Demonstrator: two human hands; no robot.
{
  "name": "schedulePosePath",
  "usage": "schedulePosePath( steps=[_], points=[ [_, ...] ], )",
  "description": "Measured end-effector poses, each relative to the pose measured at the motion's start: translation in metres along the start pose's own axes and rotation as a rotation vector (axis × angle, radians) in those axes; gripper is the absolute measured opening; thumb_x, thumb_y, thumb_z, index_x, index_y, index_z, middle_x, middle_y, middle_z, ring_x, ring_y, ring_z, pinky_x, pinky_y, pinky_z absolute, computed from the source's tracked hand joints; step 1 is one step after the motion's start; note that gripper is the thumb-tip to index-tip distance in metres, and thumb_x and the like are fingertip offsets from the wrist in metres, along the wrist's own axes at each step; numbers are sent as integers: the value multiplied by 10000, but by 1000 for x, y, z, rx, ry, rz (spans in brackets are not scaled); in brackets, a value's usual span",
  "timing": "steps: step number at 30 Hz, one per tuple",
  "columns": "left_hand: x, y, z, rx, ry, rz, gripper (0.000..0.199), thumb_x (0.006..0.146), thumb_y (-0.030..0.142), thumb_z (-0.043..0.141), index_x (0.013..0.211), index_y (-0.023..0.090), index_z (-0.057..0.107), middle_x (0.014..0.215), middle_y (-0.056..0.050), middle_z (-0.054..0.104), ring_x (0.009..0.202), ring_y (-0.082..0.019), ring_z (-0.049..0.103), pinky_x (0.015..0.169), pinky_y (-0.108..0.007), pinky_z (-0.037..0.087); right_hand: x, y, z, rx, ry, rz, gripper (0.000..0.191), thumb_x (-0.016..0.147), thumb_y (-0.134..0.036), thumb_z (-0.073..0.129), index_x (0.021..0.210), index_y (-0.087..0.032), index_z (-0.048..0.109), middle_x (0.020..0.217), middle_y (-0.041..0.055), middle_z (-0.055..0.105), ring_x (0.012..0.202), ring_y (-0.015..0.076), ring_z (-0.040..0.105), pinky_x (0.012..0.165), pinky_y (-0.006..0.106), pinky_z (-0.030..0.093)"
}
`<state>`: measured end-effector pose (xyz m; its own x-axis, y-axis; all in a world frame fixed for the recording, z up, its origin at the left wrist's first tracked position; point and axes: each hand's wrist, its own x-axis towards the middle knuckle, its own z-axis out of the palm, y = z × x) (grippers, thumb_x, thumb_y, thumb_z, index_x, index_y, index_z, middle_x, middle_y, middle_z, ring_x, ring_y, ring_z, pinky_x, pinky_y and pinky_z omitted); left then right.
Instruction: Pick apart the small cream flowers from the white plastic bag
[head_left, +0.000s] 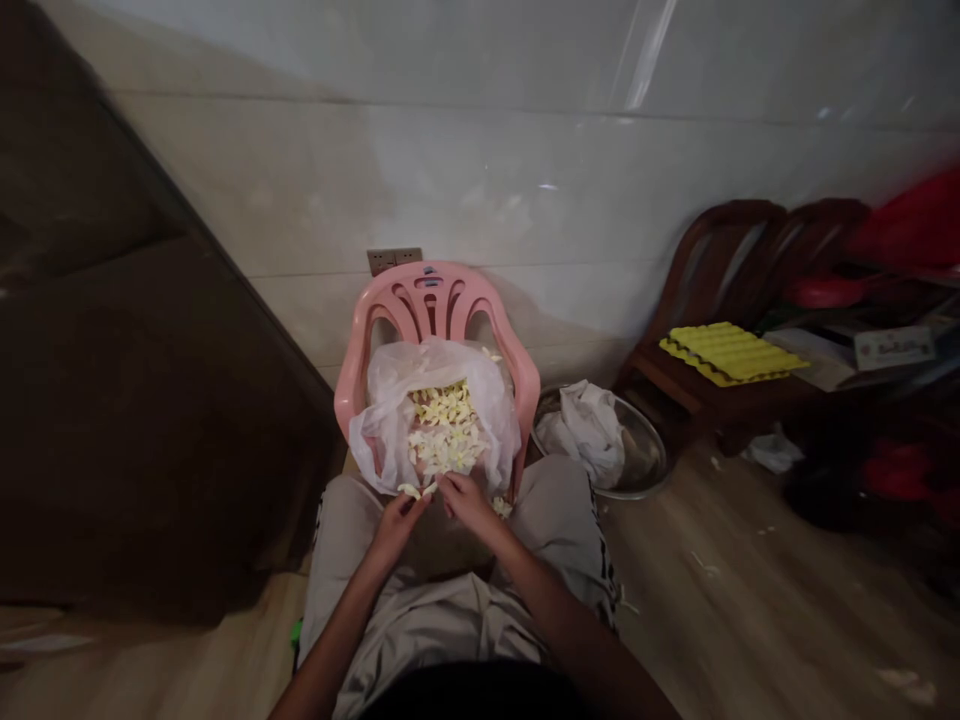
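Head view: a pale yellow blossom (418,490) is pinched between the fingers of the left hand (396,528) and right hand (469,503), just in front of a heap of blossoms (444,430) held in a plastic bag (382,425) on a pink plastic chair (431,295).

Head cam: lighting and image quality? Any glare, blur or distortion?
Head view: dim, warm indoor light, with glare streaks on the glossy wall tiles; wide-angle distortion bows the tile lines; the red items at the right edge are smeared; the left hand and the right hand look slightly soft, the pale petals somewhat sharper.
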<state>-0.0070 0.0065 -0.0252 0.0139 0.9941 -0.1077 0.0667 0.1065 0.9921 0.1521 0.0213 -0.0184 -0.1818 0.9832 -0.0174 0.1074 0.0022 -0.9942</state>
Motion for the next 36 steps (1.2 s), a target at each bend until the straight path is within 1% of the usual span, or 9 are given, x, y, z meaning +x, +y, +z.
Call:
schedulePosePath(
  steps=[4,7,13,18,22,26,29,33,36],
  points=[
    [-5,6,-2,-37,-41,-41,501,602,645,776,769,173,758,773,-29,735,799,-227,642,765,-304,478,-2,-5,-2,-32,0,34,445,949,-479,441,592,-214,446,442,-67,415,419,100,414,473,225,321],
    [-7,8,-3,-19,-89,-19,464,643,631,755,718,173,753,775,-38,721,817,-229,634,775,-299,470,-3,-6,-4,-78,-12,7,471,944,-517,450,589,-206,459,462,-61,413,442,100,412,476,222,318],
    [-9,13,-4,-19,-150,-17,436,671,611,739,680,175,737,776,-51,707,837,-237,623,824,-314,457,-3,-2,-6,-32,-60,20,423,920,-572,482,717,-204,524,510,-66,444,438,102,427,432,210,317],
    [-10,13,-5,14,-197,12,448,705,619,710,700,173,745,771,-47,691,809,-219,600,790,-299,449,-1,-4,-6,-18,-61,65,512,900,-615,493,592,-206,471,438,-67,410,387,88,379,417,215,281],
    [-9,10,-3,93,-165,93,450,740,625,675,677,183,733,727,-33,684,767,-214,602,750,-290,456,0,-7,-7,36,-31,173,519,848,-619,558,547,-214,438,407,-83,348,375,84,352,401,213,247],
    [-11,12,-2,178,-171,202,353,821,530,627,779,200,746,800,-48,737,834,-242,644,814,-321,484,-5,-13,-6,168,-30,264,492,832,-590,594,566,-218,414,412,-96,325,370,72,309,385,211,212],
    [-13,16,-5,257,-136,344,258,827,421,616,878,208,754,911,-89,759,903,-272,658,873,-379,492,-9,-19,-4,297,-56,325,453,845,-540,600,598,-225,389,424,-106,290,366,64,260,372,216,164],
    [-16,20,-10,420,-149,534,244,813,286,571,973,215,741,1043,-117,741,1012,-287,639,969,-430,446,-10,-21,-2,313,-101,351,422,853,-510,605,616,-225,403,432,-110,280,362,65,256,366,220,165],
    [-19,20,-8,415,-101,487,221,817,325,581,934,218,735,1014,-105,744,1002,-290,641,956,-415,447,-5,-15,-2,231,-88,292,462,869,-554,575,597,-223,403,450,-98,314,362,68,301,368,216,211]
  ],
)
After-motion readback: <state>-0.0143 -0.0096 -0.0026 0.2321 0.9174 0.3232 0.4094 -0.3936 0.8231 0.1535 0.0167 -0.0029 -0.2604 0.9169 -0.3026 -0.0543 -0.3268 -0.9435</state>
